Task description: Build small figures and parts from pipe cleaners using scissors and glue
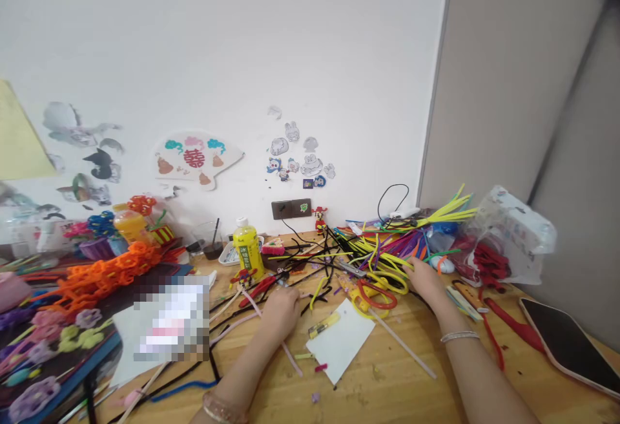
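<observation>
My left hand (pixel 282 313) rests low over the table with curled fingers; what they pinch, if anything, is hidden. Beside it lie red-handled pliers (pixel 256 291), black pipe cleaners (pixel 329 269) and pale pink pipe cleaners (pixel 290 356). At the right of the pile, the fingers of my right hand (pixel 426 283) close at the ends of yellow pipe cleaners (pixel 387 257). Left of that hand are orange-handled scissors (pixel 380 296) and a yellow tool (pixel 359 298), with a pale stick (pixel 403 344) reaching toward me.
White paper (pixel 343 345) lies in front, a yellow-labelled tube (pixel 323 326) on it. A yellow drink bottle (pixel 247 249) stands near the wall. Orange pipe-cleaner flowers (pixel 106 275) fill the left side. At right are a phone (pixel 571 340) and a plastic bag (pixel 513 236).
</observation>
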`<state>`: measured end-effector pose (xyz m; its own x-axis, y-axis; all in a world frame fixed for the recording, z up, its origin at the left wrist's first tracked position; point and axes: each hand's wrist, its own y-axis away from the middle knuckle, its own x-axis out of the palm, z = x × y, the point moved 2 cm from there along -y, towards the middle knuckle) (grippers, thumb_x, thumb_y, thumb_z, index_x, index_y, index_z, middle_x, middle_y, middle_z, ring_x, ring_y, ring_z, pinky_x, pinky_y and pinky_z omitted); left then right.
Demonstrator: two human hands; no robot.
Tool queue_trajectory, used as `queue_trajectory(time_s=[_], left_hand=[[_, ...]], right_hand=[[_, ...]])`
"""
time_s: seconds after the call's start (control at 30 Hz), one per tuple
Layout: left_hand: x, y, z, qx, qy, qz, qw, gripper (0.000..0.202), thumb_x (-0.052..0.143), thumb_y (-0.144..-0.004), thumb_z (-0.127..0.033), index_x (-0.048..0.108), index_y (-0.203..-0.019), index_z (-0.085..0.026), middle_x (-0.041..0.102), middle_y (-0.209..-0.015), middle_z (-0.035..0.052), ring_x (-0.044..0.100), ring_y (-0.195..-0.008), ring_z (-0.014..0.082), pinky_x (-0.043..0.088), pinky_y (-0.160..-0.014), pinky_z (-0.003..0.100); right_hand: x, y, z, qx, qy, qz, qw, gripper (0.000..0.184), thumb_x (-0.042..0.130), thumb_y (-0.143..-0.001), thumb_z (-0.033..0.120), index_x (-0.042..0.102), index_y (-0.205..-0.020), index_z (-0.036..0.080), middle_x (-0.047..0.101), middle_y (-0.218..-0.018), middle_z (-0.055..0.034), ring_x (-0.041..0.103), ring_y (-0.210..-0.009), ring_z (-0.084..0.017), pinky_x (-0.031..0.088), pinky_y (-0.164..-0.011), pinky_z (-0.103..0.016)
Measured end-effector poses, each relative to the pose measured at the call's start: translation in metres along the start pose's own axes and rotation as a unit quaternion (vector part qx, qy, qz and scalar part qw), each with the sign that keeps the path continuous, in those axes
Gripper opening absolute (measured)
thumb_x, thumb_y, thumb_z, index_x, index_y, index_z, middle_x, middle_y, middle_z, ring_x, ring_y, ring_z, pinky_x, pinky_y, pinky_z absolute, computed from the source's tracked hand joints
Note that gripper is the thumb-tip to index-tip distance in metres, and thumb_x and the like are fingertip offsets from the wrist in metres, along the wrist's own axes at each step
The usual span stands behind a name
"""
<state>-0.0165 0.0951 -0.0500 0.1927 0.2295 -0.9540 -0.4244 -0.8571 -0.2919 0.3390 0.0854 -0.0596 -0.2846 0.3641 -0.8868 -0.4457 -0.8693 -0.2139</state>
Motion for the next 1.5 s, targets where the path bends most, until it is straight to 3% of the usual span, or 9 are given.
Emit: queue_trajectory(time_s=[0.17, 0.43, 0.7, 0.97, 1.2, 1.5], left_hand=[[0.001, -0.002, 0.019, -0.029, 0.0, 0.002, 1.0, 0.023, 0.039, -0.077, -0.009, 0.06, -0.072, -0.016, 0.066, -0.079, 0.0073, 0.059, -0.076, 0.0171, 0.039, -0.069, 0.025], [0.0, -0.004, 0.015, -0.012, -0.002, 0.006, 1.0, 0.023, 0.038, -0.078, -0.011, 0.059, -0.069, -0.017, 0.065, -0.076, 0.0071, 0.058, -0.075, 0.0178, 0.039, -0.069, 0.025], [0.002, -0.005, 0.017, -0.016, -0.007, 0.012, 1.0, 0.024, 0.037, -0.078, -0.013, 0.059, -0.071, -0.018, 0.065, -0.077, 0.0055, 0.058, -0.074, 0.0171, 0.039, -0.068, 0.025], [0.004, -0.008, 0.018, -0.007, -0.017, 0.012, 1.0, 0.024, 0.037, -0.077, -0.012, 0.058, -0.069, -0.018, 0.066, -0.077, 0.0067, 0.059, -0.075, 0.0182, 0.039, -0.069, 0.026], [0.004, -0.007, 0.018, -0.001, -0.018, 0.013, 1.0, 0.024, 0.036, -0.077, -0.013, 0.058, -0.068, -0.018, 0.067, -0.076, 0.0066, 0.059, -0.074, 0.0181, 0.039, -0.068, 0.026], [0.003, -0.007, 0.016, -0.006, -0.02, 0.016, 1.0, 0.025, 0.035, -0.078, -0.015, 0.058, -0.069, -0.019, 0.067, -0.078, 0.0064, 0.059, -0.076, 0.0187, 0.039, -0.07, 0.027]], right_hand=[[-0.001, -0.002, 0.0, -0.001, -0.042, -0.04, 0.998, 0.019, 0.044, -0.081, 0.023, 0.06, -0.09, 0.017, 0.065, -0.089, -0.0097, 0.059, -0.082, -0.021, 0.035, -0.063, -0.026], [-0.012, -0.001, -0.001, 0.003, -0.144, -0.141, 0.979, 0.022, 0.042, -0.078, 0.025, 0.06, -0.087, 0.016, 0.065, -0.085, -0.0076, 0.058, -0.078, -0.02, 0.037, -0.064, -0.025], [-0.021, -0.001, -0.007, 0.005, -0.256, -0.252, 0.933, 0.031, 0.037, -0.076, 0.03, 0.059, -0.089, 0.013, 0.065, -0.086, -0.0111, 0.057, -0.079, -0.022, 0.041, -0.07, -0.028], [-0.037, 0.008, -0.007, 0.037, -0.303, -0.349, 0.886, 0.036, 0.036, -0.077, 0.035, 0.059, -0.091, 0.011, 0.064, -0.089, -0.0142, 0.056, -0.082, -0.023, 0.04, -0.074, -0.03], [-0.041, 0.011, -0.007, 0.045, -0.323, -0.399, 0.857, 0.034, 0.036, -0.078, 0.034, 0.057, -0.091, 0.011, 0.062, -0.089, -0.014, 0.055, -0.082, -0.022, 0.04, -0.073, -0.029], [-0.045, 0.016, -0.005, 0.019, -0.339, -0.425, 0.839, 0.034, 0.034, -0.082, 0.036, 0.053, -0.095, 0.012, 0.06, -0.087, -0.0115, 0.054, -0.08, -0.02, 0.04, -0.075, -0.029]])
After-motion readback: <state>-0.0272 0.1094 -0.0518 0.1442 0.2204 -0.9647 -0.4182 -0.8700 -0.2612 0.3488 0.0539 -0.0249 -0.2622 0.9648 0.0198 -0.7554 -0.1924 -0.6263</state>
